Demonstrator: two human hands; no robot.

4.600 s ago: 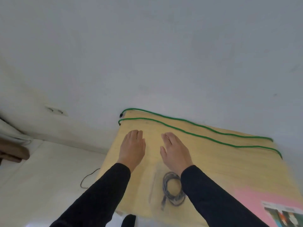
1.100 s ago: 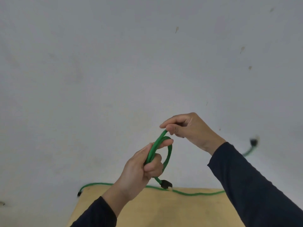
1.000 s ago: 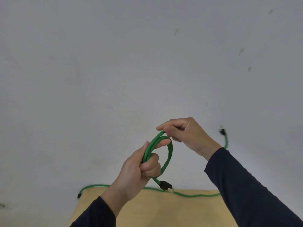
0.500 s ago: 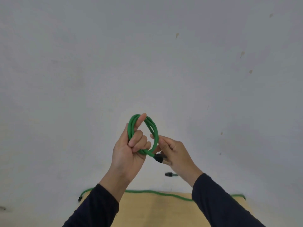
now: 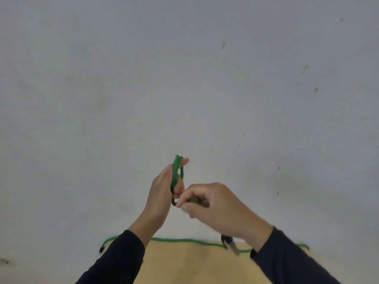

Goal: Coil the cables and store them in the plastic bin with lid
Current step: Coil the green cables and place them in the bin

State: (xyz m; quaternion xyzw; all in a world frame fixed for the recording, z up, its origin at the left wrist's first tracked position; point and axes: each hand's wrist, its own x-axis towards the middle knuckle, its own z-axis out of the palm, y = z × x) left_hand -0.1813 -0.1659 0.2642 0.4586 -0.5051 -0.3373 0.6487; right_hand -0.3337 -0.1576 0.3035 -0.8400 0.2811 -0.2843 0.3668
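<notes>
From the head camera, most of the view is a plain pale grey wall (image 5: 184, 78) with a few small brownish marks high on its right side and a faint darker smudge lower right. At the bottom edge a light yellowish wooden desk (image 5: 194, 265) meets the wall. A thin green cable (image 5: 184, 240) lies along the back edge of the desk against the wall, running from a dark end at the left to the far right corner. Both hands are raised in front of the wall, above the desk, and both arms wear dark long sleeves. The left hand (image 5: 162, 193) grips a small coil of green cable (image 5: 176, 171) upright, its fingers curled around the loops, with the top of the coil showing above the hand. The right hand (image 5: 215, 203) sits just beside it, touching at the fingertips, its fingers curled and pinching a green strand at the bottom of the coil. Below the right wrist a dark, blurred cable plug (image 5: 229, 243) hangs near the back edge of the desk.
</notes>
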